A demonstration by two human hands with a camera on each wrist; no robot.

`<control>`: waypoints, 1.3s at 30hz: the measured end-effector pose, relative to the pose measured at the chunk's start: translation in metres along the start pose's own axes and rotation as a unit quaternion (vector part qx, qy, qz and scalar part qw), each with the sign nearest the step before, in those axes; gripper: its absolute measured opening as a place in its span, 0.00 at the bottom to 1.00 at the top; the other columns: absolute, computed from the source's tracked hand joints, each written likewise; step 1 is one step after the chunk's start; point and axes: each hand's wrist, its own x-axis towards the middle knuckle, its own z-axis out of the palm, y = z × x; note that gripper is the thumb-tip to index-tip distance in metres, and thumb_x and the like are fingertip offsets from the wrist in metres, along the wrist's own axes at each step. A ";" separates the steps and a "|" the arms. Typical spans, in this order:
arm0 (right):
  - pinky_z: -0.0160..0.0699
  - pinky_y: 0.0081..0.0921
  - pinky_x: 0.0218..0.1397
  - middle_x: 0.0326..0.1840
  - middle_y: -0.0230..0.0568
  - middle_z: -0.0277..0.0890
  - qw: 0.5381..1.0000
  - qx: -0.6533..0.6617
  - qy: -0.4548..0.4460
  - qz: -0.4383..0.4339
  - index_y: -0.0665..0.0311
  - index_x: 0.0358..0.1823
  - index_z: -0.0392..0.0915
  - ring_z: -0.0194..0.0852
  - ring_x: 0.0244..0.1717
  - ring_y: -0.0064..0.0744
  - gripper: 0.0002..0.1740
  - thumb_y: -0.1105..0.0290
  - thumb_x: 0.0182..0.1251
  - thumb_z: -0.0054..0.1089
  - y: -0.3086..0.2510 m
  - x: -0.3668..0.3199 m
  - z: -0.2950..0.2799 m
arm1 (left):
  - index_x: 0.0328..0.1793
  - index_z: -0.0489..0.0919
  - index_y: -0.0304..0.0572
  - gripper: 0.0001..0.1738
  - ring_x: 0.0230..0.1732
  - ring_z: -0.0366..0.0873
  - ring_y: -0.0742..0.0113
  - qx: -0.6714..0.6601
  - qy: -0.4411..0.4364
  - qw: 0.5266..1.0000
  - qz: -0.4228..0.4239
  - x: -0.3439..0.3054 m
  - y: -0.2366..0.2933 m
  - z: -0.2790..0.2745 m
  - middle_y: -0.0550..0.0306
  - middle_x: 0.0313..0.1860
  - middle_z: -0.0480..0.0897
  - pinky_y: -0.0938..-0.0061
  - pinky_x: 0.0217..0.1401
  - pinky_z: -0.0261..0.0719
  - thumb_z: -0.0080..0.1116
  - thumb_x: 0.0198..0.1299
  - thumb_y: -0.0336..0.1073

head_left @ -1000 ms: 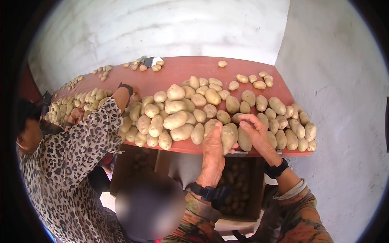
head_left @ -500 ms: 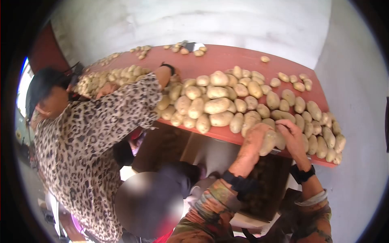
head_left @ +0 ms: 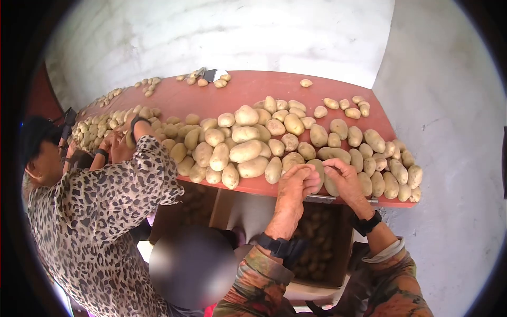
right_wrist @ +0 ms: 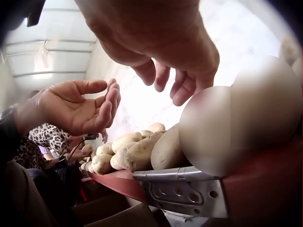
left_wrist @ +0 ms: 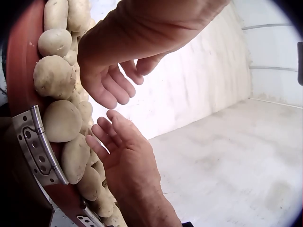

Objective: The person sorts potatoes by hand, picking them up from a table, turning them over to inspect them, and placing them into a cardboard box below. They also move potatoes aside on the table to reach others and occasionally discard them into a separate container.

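The left hand (head_left: 292,194) hovers at the front edge of the red table (head_left: 253,186), palm turned inward, fingers loosely bent and holding nothing. Facing it, the right hand (head_left: 347,182) is also empty, its fingers bent above the front potatoes (head_left: 331,186). In the left wrist view a gap separates the left hand (left_wrist: 142,38) from the right hand (left_wrist: 132,163). Beside them in the right wrist view, potatoes (right_wrist: 142,151) lie along the edge, below the right hand (right_wrist: 156,35) and to the right of the left hand (right_wrist: 73,105).
Beneath the edge stands a box (head_left: 346,259) with potatoes inside. To the left, a person in a leopard-print top (head_left: 105,195) reaches over another part of the pile. Small potatoes (head_left: 331,103) lie farther back. A metal hinge (left_wrist: 39,146) is fixed to the table edge.
The potato that the left hand held is out of its grip, and both hands are empty. The neighbour's arm has drawn left, away from the middle of the pile. The head view swung and came back.
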 end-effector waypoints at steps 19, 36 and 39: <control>0.70 0.16 0.43 0.35 0.28 0.74 0.999 -0.023 -0.004 -0.031 0.65 0.44 0.78 0.67 0.37 0.16 0.08 0.75 0.65 0.56 -0.005 -0.002 0.002 | 0.48 0.75 0.40 0.12 0.38 0.80 0.65 -0.039 -0.011 0.999 -0.028 0.000 -0.007 -0.010 0.57 0.36 0.81 0.69 0.43 0.79 0.51 0.62 0.38; 0.75 0.27 0.41 0.38 0.40 0.80 0.994 -0.080 0.002 -0.073 0.65 0.44 0.78 0.77 0.34 0.31 0.10 0.73 0.62 0.56 -0.015 0.032 -0.006 | 0.47 0.77 0.41 0.12 0.38 0.79 0.64 -0.095 0.004 0.993 -0.071 0.004 -0.015 0.004 0.59 0.35 0.80 0.67 0.43 0.78 0.54 0.61 0.38; 0.76 0.28 0.42 0.39 0.44 0.79 0.994 -0.095 -0.023 -0.041 0.67 0.44 0.78 0.77 0.36 0.34 0.11 0.72 0.62 0.56 -0.030 0.052 -0.009 | 0.47 0.77 0.41 0.12 0.39 0.79 0.63 -0.098 0.001 0.993 -0.071 0.004 -0.012 0.005 0.59 0.35 0.80 0.67 0.43 0.78 0.54 0.61 0.38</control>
